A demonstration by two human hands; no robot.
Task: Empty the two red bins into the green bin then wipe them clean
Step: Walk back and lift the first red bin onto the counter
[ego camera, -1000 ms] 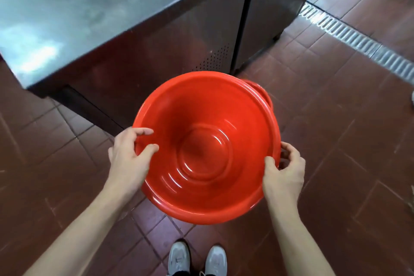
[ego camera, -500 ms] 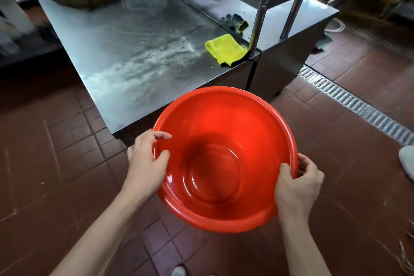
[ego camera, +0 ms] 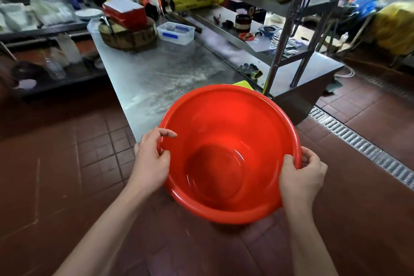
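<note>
Here my two forearms reach out over the brown tiled floor (ego camera: pixel 67 175), and between my hands I carry the red bin (ego camera: pixel 228 154). It is round, so it has no long axis; its mouth faces up and tips toward me, the far rim standing higher than the near rim, and I can see straight down to its bare, glossy bottom.

My left hand (ego camera: pixel 150 161) grasps the left rim: the thumb lies inside against the wall, the forefinger stretches along the top of the rim, and the other fingers curl behind it on the outside. My right hand (ego camera: pixel 300 177) clamps the right rim, thumb pressed on the inner wall, fingers (ego camera: pixel 311 157) hooked round the lip from outside. Both hands hold the bin in the air, its far edge overlapping the near end of the steel table (ego camera: pixel 156 78).

A corner of a yellow cloth (ego camera: pixel 243 84) peeks out just behind the far rim. Farther along the table lie a pair of dark gloves (ego camera: pixel 251 69), then a clear plastic tub (ego camera: pixel 175 32) and, to its left, a round wooden block (ego camera: pixel 127 37) with a red box (ego camera: pixel 125 12) on it. To the right a metal floor drain (ego camera: pixel 363 148) runs across the tiles.
</note>
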